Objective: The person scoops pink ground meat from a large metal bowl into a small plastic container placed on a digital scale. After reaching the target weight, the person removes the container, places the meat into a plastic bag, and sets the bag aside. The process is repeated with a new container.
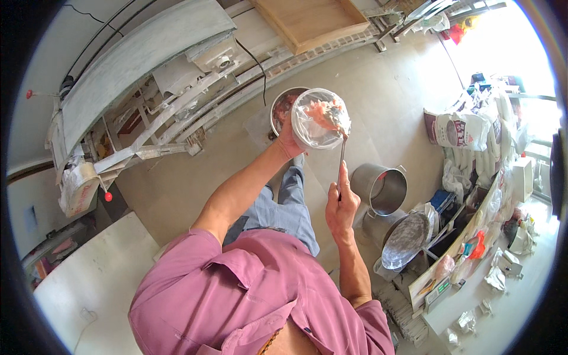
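My left hand (289, 141) grips a round white plastic tub (306, 141) by its side, and the tub tilts so that its inside faces me. A clear plastic bag lines it. Pinkish-red minced filling (320, 112), perhaps meat, clings inside. My right hand (342, 206) holds a thin metal utensil (342, 157) by its handle, index finger laid along it. The utensil's head is in the tub among the filling; its shape is hard to make out. Partly behind the tub, low down, is a metal basin (280, 113) with reddish contents.
A tall metal pot (378, 188) stands at my right, near a round floury metal lid or pan (410, 239). Stacked printed sacks (461, 126) lie farther right. A long floury machine (146, 66) with a wooden tray (313, 22) runs ahead. A white table (97, 275) is at left.
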Action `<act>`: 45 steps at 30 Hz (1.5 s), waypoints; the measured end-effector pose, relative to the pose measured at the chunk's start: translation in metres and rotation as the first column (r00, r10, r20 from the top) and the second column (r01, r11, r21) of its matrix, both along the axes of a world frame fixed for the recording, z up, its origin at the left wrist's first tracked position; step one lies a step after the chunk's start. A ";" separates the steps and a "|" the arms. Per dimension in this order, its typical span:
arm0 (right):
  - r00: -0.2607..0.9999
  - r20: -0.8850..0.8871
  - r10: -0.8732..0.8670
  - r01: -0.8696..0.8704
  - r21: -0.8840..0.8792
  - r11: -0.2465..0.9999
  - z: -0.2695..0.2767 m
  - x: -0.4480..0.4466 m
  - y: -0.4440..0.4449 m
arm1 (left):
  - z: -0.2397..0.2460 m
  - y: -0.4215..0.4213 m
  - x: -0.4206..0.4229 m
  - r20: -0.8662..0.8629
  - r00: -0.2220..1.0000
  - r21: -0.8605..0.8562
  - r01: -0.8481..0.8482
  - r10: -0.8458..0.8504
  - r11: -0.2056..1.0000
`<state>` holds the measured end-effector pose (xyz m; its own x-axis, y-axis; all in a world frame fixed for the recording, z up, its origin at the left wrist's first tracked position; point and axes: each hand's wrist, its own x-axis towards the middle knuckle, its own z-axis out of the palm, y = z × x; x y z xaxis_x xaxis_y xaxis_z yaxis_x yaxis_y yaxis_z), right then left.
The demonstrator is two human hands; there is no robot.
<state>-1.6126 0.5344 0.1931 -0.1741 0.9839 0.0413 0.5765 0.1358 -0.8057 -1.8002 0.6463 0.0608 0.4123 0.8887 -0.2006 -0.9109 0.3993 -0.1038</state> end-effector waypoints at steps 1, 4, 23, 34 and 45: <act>1.000 -0.008 0.011 -0.011 -0.001 1.000 0.001 0.000 0.003 | -0.002 0.002 -0.002 0.009 1.000 0.021 0.001 -0.001 1.000; 1.000 -0.004 0.009 -0.009 0.012 1.000 0.000 0.004 0.008 | 0.006 0.006 -0.006 0.080 0.997 0.120 -0.002 -0.007 0.993; 0.989 -0.125 0.078 -0.089 -0.087 0.992 0.017 0.002 0.039 | 0.018 0.019 -0.016 0.134 0.986 0.068 -0.105 0.096 0.992; 0.989 -0.006 0.148 -0.148 -0.018 0.989 0.018 0.001 0.043 | 0.029 0.020 -0.025 0.077 0.989 0.136 -0.133 0.123 0.982; 0.986 -0.047 0.162 -0.157 0.098 0.983 0.040 -0.006 0.047 | 0.058 0.027 -0.021 0.228 0.962 0.070 -0.169 0.149 0.983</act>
